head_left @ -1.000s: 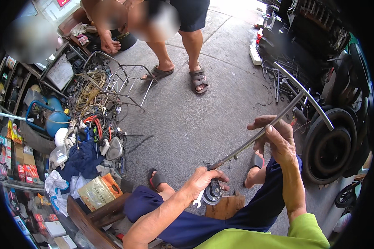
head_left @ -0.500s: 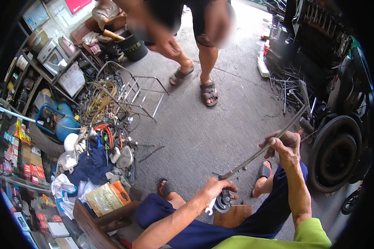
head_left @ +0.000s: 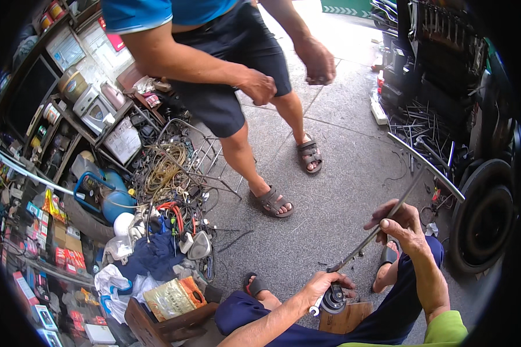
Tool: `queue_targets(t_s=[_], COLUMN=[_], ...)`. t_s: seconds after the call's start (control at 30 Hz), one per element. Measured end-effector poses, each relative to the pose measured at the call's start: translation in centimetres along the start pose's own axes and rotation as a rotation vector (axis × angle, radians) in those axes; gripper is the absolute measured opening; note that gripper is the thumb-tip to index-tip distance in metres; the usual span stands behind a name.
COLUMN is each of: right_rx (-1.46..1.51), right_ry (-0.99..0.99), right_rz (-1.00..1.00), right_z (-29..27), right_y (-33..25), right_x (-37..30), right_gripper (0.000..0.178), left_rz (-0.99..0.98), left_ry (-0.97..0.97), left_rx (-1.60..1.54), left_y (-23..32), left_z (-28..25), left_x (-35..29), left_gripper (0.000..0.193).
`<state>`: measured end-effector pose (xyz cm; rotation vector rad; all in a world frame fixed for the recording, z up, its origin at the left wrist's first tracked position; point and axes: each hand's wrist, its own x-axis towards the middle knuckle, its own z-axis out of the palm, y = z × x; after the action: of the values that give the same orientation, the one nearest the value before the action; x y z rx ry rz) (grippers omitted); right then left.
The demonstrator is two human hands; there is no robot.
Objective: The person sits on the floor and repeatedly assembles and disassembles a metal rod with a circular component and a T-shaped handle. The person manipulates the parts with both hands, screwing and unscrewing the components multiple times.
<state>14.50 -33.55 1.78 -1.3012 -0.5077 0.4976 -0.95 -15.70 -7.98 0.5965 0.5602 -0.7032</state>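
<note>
A long metal rod [head_left: 362, 246] runs slantwise across my front, topped at its far end by a crossbar [head_left: 426, 165], like a T. Its near end meets a black round wheel-like part [head_left: 333, 301]. My left hand [head_left: 324, 287] is closed round this near end, just above the round part. The jaw of a silver open-ended wrench [head_left: 314, 310] sticks out beneath that hand; its handle is hidden. Farther up, my right hand [head_left: 404, 226] has the rod between its thumb and curled fingers.
A person in a blue top and dark shorts [head_left: 208, 110] stands ahead. To the left are coiled hoses [head_left: 165, 165], a blue tank [head_left: 117, 202] and a wooden stool [head_left: 150, 327] bearing a bag. A black wheel [head_left: 483, 214] and metal bars [head_left: 425, 124] lie right. Between my feet is a wooden block [head_left: 347, 318].
The person ahead has stepped nearer, arms still bent. My view has shifted, and the rod has turned so its crossbar shows broadside. Both my hands keep their hold on it.
</note>
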Motion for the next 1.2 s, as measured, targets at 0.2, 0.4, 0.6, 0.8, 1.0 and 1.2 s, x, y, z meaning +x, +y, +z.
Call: queue_targets(t_s=[0.2,0.4,0.6,0.8,1.0,1.2], right_rx=[-0.049,-0.062,-0.1,-0.098,0.064,0.015], right_ry=[-0.158,-0.181,-0.048,-0.013,-0.116,-0.133], right_rz=[0.131,0.117,0.095,0.067,0.068,0.077], right_z=[-1.2,-1.6,-1.5,-1.5,-2.2,-2.3], right_y=[-1.2,-1.2,-1.4,-1.2,-1.0,-0.8], right_x=[0.3,-0.7,-0.8,-0.6,-0.9,-0.7], right_gripper=[0.024,0.025,0.026,0.021,0.02,0.043], left_rz=[-0.038,-0.133,-0.19,-0.223,-0.089,0.012], left_ry=[-0.02,0.045,0.0,-0.097,0.025,0.025], left_rx=[-0.028,0.049,0.05,0.005,0.007,0.026], left_y=[1.1,0.9,1.0,1.0,0.6,0.9], left_z=[0.3,0.6,1.4,0.9,1.4,0.7], left_x=[-1.2,-0.9,-0.6,-0.7,-0.5,-0.3], left_gripper=[0.032,0.04,0.036,0.037,0.034,0.025])
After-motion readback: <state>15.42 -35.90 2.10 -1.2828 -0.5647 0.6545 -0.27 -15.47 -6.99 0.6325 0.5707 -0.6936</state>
